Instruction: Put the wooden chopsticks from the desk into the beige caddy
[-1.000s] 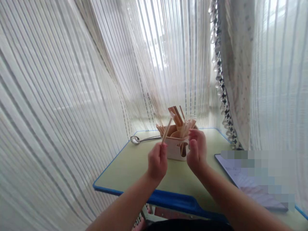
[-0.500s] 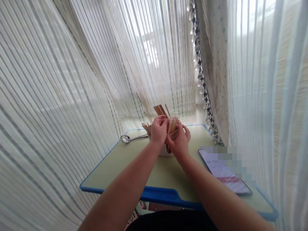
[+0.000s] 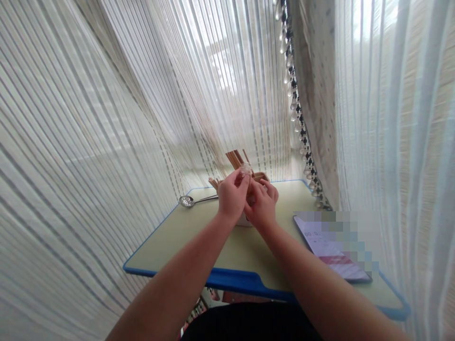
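Both hands are close together over the middle of the table. My left hand (image 3: 232, 194) is closed, its fingertips pinching crumpled clear plastic wrap (image 3: 246, 169). My right hand (image 3: 262, 201) is curled just beside it, fingers bent; what they grip is hidden. Behind the hands, dark brown chopsticks (image 3: 234, 159) stand up at a slant. Paler sticks (image 3: 213, 183) poke out left of my left hand. A brown compartment rim (image 3: 263, 176) shows behind my right hand, and the white lower part of a holder (image 3: 244, 220) shows beneath.
A slotted metal spoon (image 3: 187, 201) lies at the table's left edge, its handle running toward the holder. On the right lies a tablet (image 3: 334, 251) with a timer on its screen. The table (image 3: 177, 241) has a blue edge; sheer curtains (image 3: 142, 142) hang around it.
The pale wrapped sticks that stood between my hands no longer show there. Crumpled plastic is now at my left fingertips, and the brown rim has come into view. My hands have drawn closer together.
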Available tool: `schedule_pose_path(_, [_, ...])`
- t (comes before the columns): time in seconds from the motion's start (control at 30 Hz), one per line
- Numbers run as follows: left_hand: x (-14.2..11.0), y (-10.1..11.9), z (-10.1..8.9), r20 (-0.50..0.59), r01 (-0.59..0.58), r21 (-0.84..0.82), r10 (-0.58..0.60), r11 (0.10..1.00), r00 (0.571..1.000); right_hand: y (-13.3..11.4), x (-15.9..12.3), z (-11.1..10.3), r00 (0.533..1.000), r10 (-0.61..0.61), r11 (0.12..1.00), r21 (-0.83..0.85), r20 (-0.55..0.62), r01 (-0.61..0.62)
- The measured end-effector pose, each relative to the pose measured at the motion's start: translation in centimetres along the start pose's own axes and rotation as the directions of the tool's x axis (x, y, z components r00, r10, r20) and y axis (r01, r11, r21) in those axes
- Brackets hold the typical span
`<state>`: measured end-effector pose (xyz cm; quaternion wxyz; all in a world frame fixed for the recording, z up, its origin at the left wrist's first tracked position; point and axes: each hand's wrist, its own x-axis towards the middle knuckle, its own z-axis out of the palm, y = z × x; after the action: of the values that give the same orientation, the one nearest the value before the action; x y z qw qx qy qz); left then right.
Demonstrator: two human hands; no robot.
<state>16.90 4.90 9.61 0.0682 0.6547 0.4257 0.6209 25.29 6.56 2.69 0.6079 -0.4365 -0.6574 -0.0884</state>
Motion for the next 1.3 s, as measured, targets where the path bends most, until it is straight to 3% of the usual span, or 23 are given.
schedule_pose_path(0.3, [0.2,-1.3,-1.0,-0.131,0.003,0.005,-0.002,1.0,0.991,0.0,-0.2,-0.1,0.995,-0.086,0.995,0.047,0.045,0.084])
schedule_pose_path(0.47, [0.0,-1.6,-0.6,-0.095,-0.015,0.051,0.02,0.999,0.995,0.1,-0.2,-0.2,0.994,-0.084,0.996,0.036,0.076,0.081])
schedule_pose_path(0.6, [0.5,-1.2,-0.3,-0.112,0.041,0.079,-0.032,0.996,0.993,0.8,-0.1,-0.2,0.995,-0.091,0.994,0.068,0.037,0.089])
schedule_pose_path(0.77, [0.9,-1.2,-0.1,-0.033,0.066,0.187,-0.061,0.98,0.998,1.4,0.0,-0.1,0.994,-0.107,0.989,0.109,0.012,0.105])
schedule_pose_path(0.93, [1.1,-1.6,0.1,-0.153,0.074,0.078,-0.062,0.994,0.986,1.3,0.1,0.0,0.996,-0.072,0.994,0.079,-0.051,0.076])
schedule_pose_path(1.03, [1.1,-1.8,0.4,-0.169,0.074,0.048,-0.065,0.996,0.983,1.1,0.0,0.0,0.994,-0.025,0.999,0.042,-0.11,0.029])
schedule_pose_path(1.17, [0.9,-2.0,0.6,-0.215,0.132,0.118,-0.105,0.984,0.971,0.9,-0.3,0.0,0.999,-0.029,1.0,-0.012,-0.044,0.029])
schedule_pose_path(1.3, [0.0,-1.0,0.4,-0.251,0.022,0.158,0.019,0.987,0.968,0.8,-0.4,0.1,0.999,-0.037,0.999,-0.036,-0.009,0.037])
